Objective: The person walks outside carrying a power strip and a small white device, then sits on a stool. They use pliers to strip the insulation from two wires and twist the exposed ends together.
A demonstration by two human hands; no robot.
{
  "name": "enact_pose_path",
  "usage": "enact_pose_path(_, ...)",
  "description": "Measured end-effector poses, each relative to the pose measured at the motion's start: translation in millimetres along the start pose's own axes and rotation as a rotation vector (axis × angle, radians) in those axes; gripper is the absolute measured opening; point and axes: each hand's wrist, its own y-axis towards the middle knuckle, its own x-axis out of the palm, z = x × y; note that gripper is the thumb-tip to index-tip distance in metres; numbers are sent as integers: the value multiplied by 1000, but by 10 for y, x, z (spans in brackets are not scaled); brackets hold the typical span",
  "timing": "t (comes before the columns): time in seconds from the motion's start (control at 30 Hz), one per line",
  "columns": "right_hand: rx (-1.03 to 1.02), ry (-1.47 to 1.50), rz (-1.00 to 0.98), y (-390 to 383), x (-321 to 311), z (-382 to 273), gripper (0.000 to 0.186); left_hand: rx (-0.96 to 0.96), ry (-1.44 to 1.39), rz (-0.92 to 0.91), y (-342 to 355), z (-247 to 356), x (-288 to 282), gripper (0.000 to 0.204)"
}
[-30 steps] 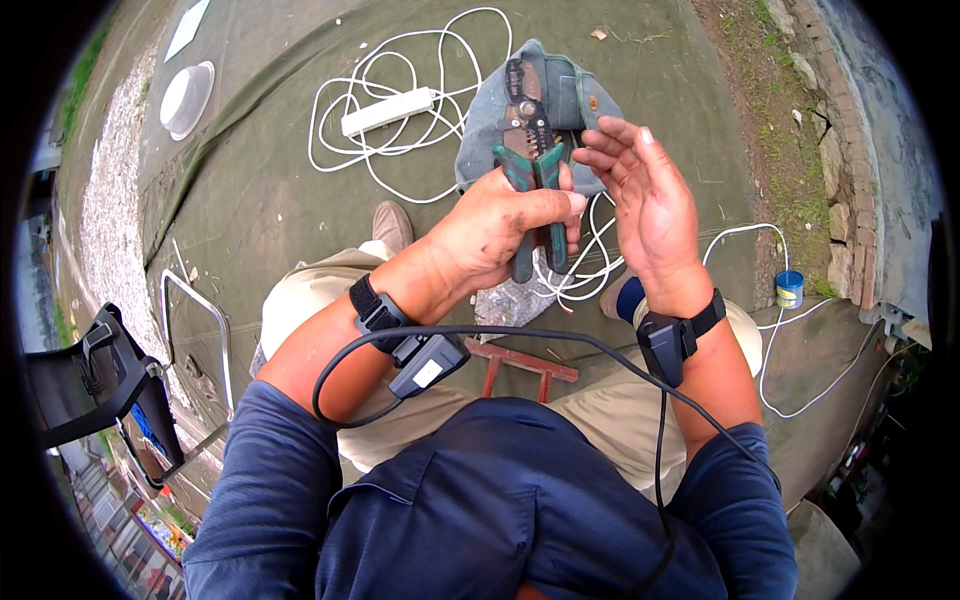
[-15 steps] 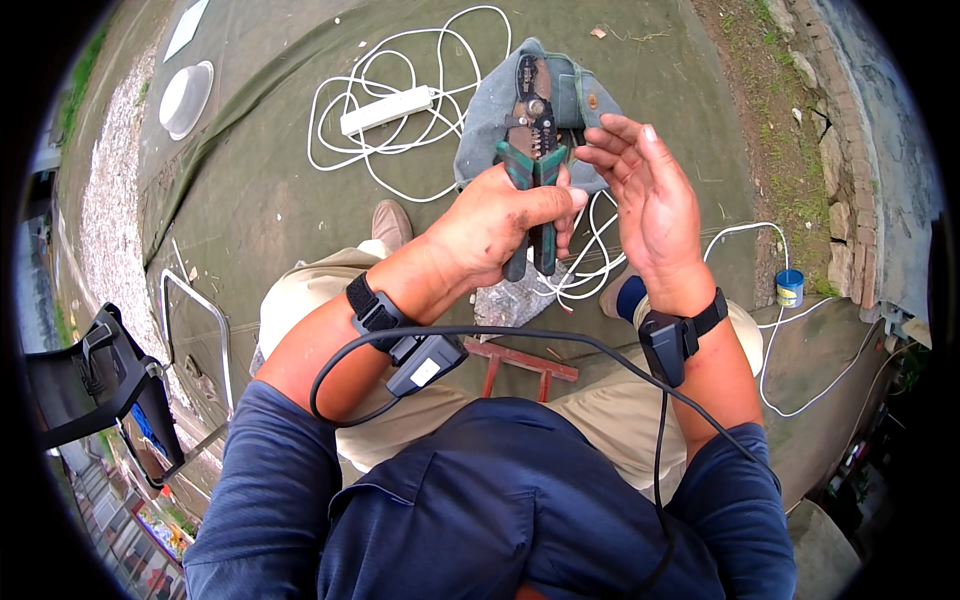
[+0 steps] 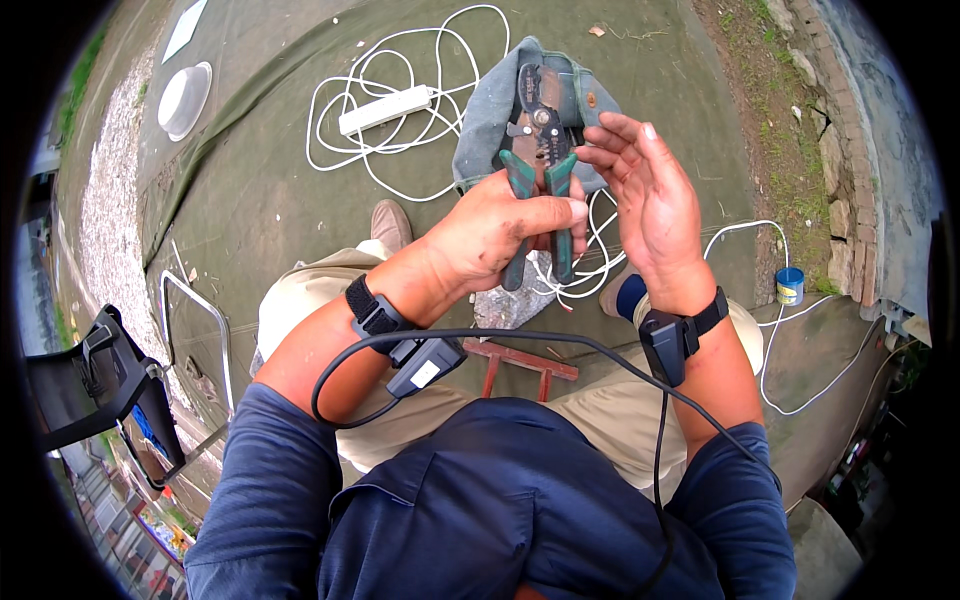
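Observation:
In my left hand (image 3: 505,222) is a pair of wire strippers (image 3: 541,128) with dark jaws and green-and-black handles; the thumb lies across the handles. Their jaws point away from me, above a grey-blue cloth bag (image 3: 487,125) on the ground. My right hand (image 3: 652,205) is raised just right of the tool, palm turned inward, fingers stretched out with nothing in them. White cable ends (image 3: 595,270) and a crumpled clear plastic bag (image 3: 505,305) lie below the hands, partly hidden by the left one.
A white power strip (image 3: 385,110) rests amid its coiled white cord at the far left. A blue tin (image 3: 789,286) stands at right beside more white cable. A red-brown metal frame (image 3: 520,358) is between my legs. A white basin (image 3: 186,101) and black chair (image 3: 105,375) are leftward.
The handles of the wire strippers have spread apart in my left hand, and the tool has dropped slightly toward me. The right hand has stayed in place.

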Motion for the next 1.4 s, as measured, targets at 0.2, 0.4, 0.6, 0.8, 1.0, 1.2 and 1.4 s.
enact_pose_path(0.2,1,23,-2,2,11,8,46,26,33,71,25,-4,3,17)
enact_pose_path(0.4,19,10,5,4,-6,9,49,57,-87,1,42,-94,-58,39)
enact_pose_path(0.6,8,35,27,35,-13,-2,44,87,-118,-55,26,-52,-95,55)
enact_pose_path(0.8,34,-68,95,105,-107,77,35,116,-99,-56,-40,25,-104,60)
enact_pose_path(1.0,41,-539,-20,277,-344,508,27,278,-90,-26,-144,262,-228,64)
enact_pose_path(1.2,169,-1212,-325,220,-660,793,23,470,-173,81,-278,534,-477,62)
enact_pose_path(1.4,504,-1434,-279,211,-1200,1085,19,585,-211,240,-392,615,-509,53)
